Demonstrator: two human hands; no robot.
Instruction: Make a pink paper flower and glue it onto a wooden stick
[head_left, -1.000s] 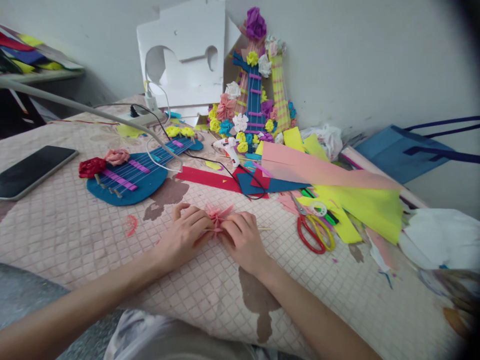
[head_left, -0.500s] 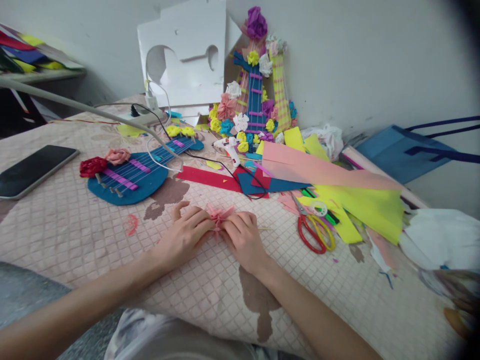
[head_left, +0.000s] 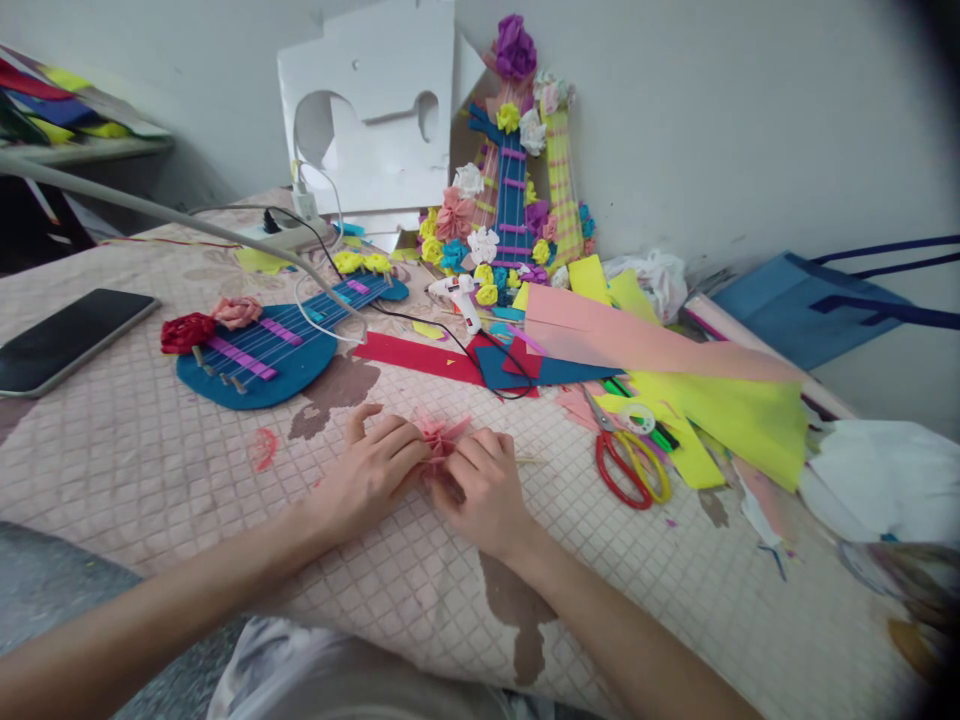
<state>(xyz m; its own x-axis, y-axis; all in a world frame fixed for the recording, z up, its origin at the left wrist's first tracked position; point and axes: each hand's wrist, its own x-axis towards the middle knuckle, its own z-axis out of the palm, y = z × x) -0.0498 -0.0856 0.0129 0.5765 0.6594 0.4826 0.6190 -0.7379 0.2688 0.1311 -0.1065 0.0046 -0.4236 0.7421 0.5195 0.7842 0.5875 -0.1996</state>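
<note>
A pink crepe-paper flower [head_left: 438, 432] is pinched between my two hands, just above the quilted tablecloth [head_left: 360, 590]. My left hand [head_left: 381, 452] grips its left side, with the thumb and fingertips mostly hidden behind the paper. On the other side, my right hand [head_left: 480, 480] has its fingers curled in on the petals. A thin stick [head_left: 531, 460] pokes out to the right of my right hand. Left of the hands lies a blue paper guitar [head_left: 300, 345] with a red flower [head_left: 187, 333] and a pink flower [head_left: 236, 312] on its body.
Scissors [head_left: 624, 468] with red and yellow handles lie to the right, by pink paper [head_left: 645, 335] and yellow paper [head_left: 742, 420]. A white glue gun [head_left: 459, 300] and its black cord sit ahead. A phone [head_left: 71, 340] rests at far left. Flower-covered guitars [head_left: 512, 200] lean on the wall.
My right hand's fingers have shifted slightly and curled more against the flower, opening a small gap below the thumb. My left hand stays almost in place.
</note>
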